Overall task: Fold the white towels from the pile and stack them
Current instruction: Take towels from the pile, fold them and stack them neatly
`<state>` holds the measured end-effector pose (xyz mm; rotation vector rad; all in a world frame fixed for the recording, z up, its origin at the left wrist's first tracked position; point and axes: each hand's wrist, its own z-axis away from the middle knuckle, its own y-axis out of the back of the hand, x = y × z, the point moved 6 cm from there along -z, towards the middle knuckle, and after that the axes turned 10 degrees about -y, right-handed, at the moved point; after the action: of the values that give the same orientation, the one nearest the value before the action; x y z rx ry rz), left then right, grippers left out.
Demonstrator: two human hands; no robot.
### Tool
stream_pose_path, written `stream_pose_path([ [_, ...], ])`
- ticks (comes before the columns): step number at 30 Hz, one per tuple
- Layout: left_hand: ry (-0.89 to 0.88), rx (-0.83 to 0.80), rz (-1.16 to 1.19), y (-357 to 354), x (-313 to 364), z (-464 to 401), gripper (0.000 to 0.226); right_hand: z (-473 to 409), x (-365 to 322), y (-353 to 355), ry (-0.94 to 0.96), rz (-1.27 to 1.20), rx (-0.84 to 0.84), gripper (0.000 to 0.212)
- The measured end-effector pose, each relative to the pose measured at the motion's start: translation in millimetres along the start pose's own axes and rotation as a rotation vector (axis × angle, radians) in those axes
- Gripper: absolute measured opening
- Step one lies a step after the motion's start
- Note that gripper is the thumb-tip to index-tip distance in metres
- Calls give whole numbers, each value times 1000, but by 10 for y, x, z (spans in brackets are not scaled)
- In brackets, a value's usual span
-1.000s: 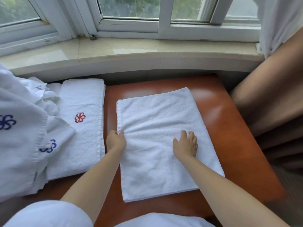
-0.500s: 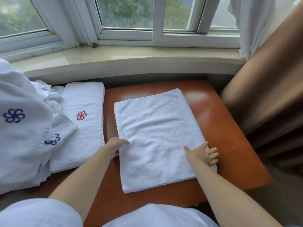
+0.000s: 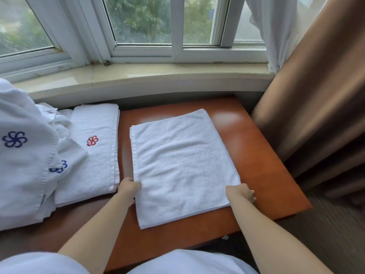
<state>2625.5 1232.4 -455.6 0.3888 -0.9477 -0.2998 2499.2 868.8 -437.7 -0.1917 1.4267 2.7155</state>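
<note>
Towel [image 3: 183, 165], white, folded flat at table [image 3: 262, 169] centre. We note left hand [image 3: 129, 187] gripping its 9 o'clock edge, right hand [image 3: 244, 193] curled over its 3 o'clock edge, hands apart. Folded stack [image 3: 94, 155] with red emblem lies at 9 o'clock; unfolded pile [image 3: 21, 155] beyond, same direction.

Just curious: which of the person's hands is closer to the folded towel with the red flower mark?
The left hand. It sits at the plain towel's left edge, right beside the red-marked towel. The right hand is at the plain towel's far right edge.
</note>
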Motion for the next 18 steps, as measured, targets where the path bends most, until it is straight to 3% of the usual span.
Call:
stream_pose_path([
  [2,34,-29,18,-19,-96,78,14,-19,37,-12,25,-52,-22,41],
  [6,97,-175,2,-96,-168,300,51,24,61,-17,112,-130,-25,35],
  [10,156,-79,119,-76,-359,415,39,37,185,-34,100,-125,-31,37],
  [13,142,8,140,-77,-455,492,39,70,264,-47,67,-283,-47,32],
  [15,94,16,157,-89,-452,552,41,245,146,-8,168,-471,-30,23],
  [18,122,-24,291,-93,-463,700,42,792,-257,40,550,-544,-11,23],
])
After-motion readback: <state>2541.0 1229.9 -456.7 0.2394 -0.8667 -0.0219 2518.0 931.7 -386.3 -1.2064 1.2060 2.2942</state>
